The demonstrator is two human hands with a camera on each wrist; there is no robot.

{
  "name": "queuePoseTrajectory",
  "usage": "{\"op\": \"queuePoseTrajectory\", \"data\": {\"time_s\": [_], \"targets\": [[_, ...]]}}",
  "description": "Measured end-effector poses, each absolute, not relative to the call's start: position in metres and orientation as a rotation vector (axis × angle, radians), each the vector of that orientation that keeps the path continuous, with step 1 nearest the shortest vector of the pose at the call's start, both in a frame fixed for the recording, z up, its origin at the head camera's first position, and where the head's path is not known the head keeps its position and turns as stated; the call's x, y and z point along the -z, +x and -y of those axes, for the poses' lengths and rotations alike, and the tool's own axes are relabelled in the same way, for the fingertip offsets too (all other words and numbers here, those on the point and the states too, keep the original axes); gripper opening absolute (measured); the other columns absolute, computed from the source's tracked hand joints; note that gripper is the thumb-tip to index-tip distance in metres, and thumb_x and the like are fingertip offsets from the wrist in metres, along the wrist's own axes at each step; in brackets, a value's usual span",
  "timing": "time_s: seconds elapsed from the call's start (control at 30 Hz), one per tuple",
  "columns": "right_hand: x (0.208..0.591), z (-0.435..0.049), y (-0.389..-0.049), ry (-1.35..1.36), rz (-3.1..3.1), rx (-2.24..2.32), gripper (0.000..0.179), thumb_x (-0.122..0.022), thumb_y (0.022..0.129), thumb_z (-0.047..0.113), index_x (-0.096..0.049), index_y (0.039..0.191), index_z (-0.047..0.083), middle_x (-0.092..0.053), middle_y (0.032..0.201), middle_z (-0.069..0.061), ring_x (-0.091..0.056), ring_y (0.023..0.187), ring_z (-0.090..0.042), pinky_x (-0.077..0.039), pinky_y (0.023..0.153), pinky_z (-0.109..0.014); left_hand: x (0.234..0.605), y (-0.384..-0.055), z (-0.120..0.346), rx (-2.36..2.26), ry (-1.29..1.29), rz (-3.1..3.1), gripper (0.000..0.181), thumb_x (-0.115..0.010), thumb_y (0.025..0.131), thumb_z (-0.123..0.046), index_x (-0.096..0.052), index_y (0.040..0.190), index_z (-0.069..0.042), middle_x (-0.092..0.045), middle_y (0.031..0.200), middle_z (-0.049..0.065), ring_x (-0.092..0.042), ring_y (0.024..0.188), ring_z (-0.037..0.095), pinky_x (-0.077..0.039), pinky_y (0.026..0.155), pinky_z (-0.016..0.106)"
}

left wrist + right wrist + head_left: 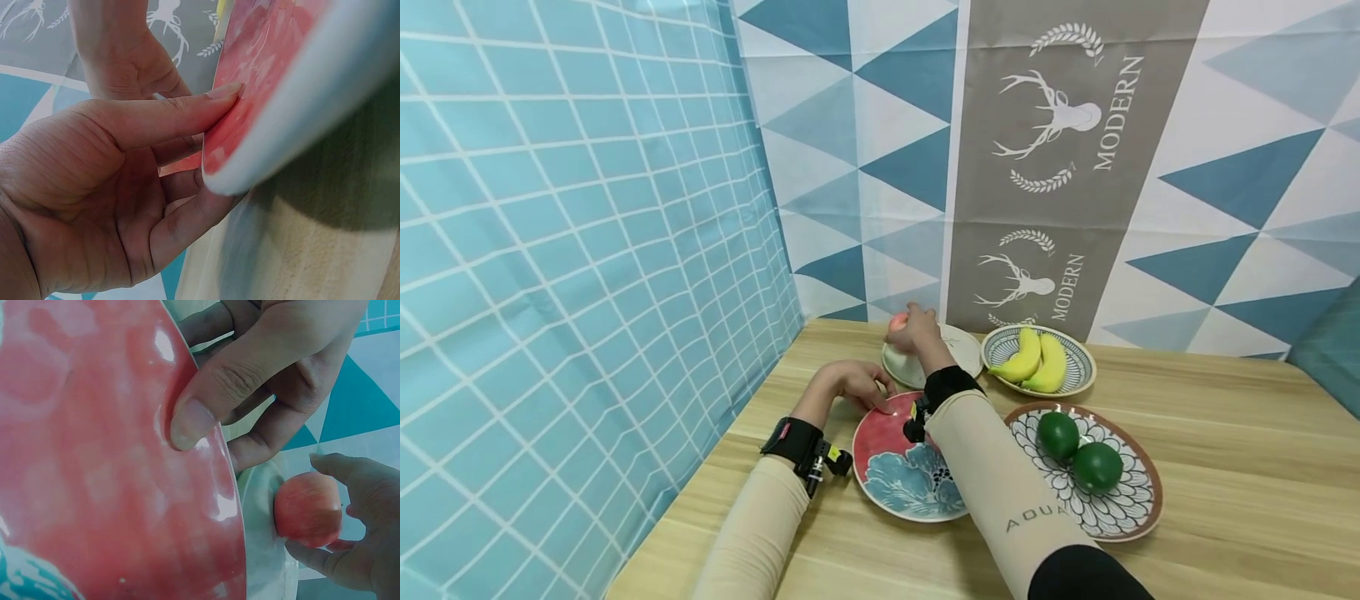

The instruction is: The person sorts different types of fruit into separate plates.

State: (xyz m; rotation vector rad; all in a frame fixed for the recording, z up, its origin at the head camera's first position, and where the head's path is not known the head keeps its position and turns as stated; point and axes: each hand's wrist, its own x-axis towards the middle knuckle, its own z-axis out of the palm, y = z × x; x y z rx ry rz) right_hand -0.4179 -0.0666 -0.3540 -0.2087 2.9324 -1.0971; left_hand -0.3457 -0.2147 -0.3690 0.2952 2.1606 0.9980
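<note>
My left hand [859,382] pinches the far left rim of a red plate with a blue flower [895,479]. In the left wrist view its thumb lies on the red surface [265,69] and its fingers are beneath the rim, which stands above the wooden table. Farther back, my right hand [919,332] holds a red apple [897,322] over a pale plate [961,354]. Thumb and fingers lie around the apple [308,509] in the right wrist view; whether it touches the pale plate I cannot tell. My right forearm covers part of the flower plate.
Two bananas [1049,364] lie in a patterned bowl [1081,379] at the back. Two dark green round fruits [1097,467] sit on a brown-rimmed plate [1142,521] to the right. A tiled blue curtain [587,250] borders the table's left side, and a patterned cloth [902,167] hangs behind.
</note>
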Motion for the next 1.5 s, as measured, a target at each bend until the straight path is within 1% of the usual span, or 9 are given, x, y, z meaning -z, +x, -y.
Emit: {"op": "queuePoseTrajectory", "data": {"time_s": [0.17,0.4,0.6,0.73,0.9,1.03,1.23,1.4,1.5], "targets": [[0.355,0.066,-0.418,-0.275,-2.926,1.043,0.077,-0.074,0.086,0.033,-0.036,0.151,0.014,-0.032,0.148,-0.023,-0.04,0.131,-0.038,-0.04,0.103,-0.047,0.37,-0.343,0.216,-1.001,0.277,-2.156,0.017,-0.068,0.092,-0.007,-0.067,0.108,-0.003,-0.066,0.089,0.006,-0.062,0.07,0.014,-0.054,0.069,0.03],[0.356,0.064,-0.423,-0.241,-2.928,0.987,0.066,-0.069,0.09,0.02,-0.039,0.148,0.016,-0.031,0.148,-0.024,-0.039,0.131,-0.038,-0.042,0.1,-0.045,0.369,-0.343,0.214,-0.988,0.324,-2.165,0.017,-0.069,0.092,-0.01,-0.067,0.108,-0.004,-0.065,0.085,0.005,-0.059,0.066,0.013,-0.053,0.066,0.03],[0.356,0.061,-0.429,-0.245,-2.929,0.981,0.067,-0.071,0.087,0.018,-0.041,0.147,0.016,-0.034,0.145,-0.024,-0.042,0.128,-0.036,-0.044,0.097,-0.043,0.369,-0.347,0.213,-0.985,0.311,-2.155,0.018,-0.069,0.092,-0.011,-0.067,0.108,-0.004,-0.066,0.09,0.005,-0.061,0.069,0.013,-0.054,0.069,0.031],[0.349,0.057,-0.43,-0.284,-2.94,0.968,0.068,-0.07,0.085,0.016,-0.04,0.147,0.014,-0.037,0.146,-0.022,-0.04,0.131,-0.036,-0.042,0.099,-0.042,0.366,-0.348,0.214,-0.97,0.311,-2.161,0.018,-0.069,0.092,-0.011,-0.067,0.109,-0.005,-0.066,0.09,0.005,-0.061,0.07,0.013,-0.054,0.07,0.031],[0.337,0.049,-0.426,-0.367,-2.969,0.982,0.068,-0.066,0.085,0.016,-0.039,0.147,0.012,-0.038,0.147,-0.021,-0.033,0.138,-0.036,-0.039,0.104,-0.045,0.365,-0.348,0.214,-0.981,0.292,-2.157,0.019,-0.069,0.092,-0.01,-0.067,0.11,-0.005,-0.068,0.092,0.007,-0.064,0.073,0.014,-0.055,0.069,0.03],[0.328,0.041,-0.422,-0.409,-2.972,0.966,0.068,-0.065,0.085,0.016,-0.039,0.148,0.012,-0.035,0.148,-0.021,-0.032,0.138,-0.036,-0.04,0.102,-0.046,0.367,-0.349,0.213,-0.991,0.28,-2.15,0.019,-0.07,0.091,-0.01,-0.066,0.109,-0.004,-0.068,0.093,0.008,-0.065,0.075,0.015,-0.055,0.07,0.03],[0.319,0.031,-0.414,-0.433,-2.97,0.97,0.07,-0.066,0.083,0.016,-0.04,0.148,0.015,-0.035,0.147,-0.02,-0.039,0.13,-0.034,-0.043,0.093,-0.044,0.37,-0.349,0.21,-0.99,0.282,-2.15,0.02,-0.071,0.09,-0.01,-0.067,0.108,-0.005,-0.069,0.092,0.008,-0.065,0.074,0.015,-0.056,0.069,0.03],[0.309,0.028,-0.408,-0.525,-2.923,1.038,0.07,-0.068,0.083,0.016,-0.04,0.147,0.014,-0.041,0.14,-0.018,-0.046,0.114,-0.03,-0.044,0.082,-0.042,0.369,-0.349,0.212,-0.988,0.285,-2.159,0.02,-0.071,0.09,-0.01,-0.066,0.109,-0.005,-0.069,0.092,0.008,-0.065,0.074,0.015,-0.055,0.069,0.03],[0.302,0.028,-0.402,-0.606,-2.919,1.046,0.069,-0.069,0.083,0.017,-0.041,0.146,0.013,-0.045,0.136,-0.018,-0.047,0.109,-0.029,-0.045,0.08,-0.042,0.369,-0.349,0.212,-0.983,0.295,-2.163,0.019,-0.071,0.09,-0.011,-0.067,0.108,-0.005,-0.067,0.092,0.006,-0.063,0.072,0.014,-0.054,0.068,0.029]]}}
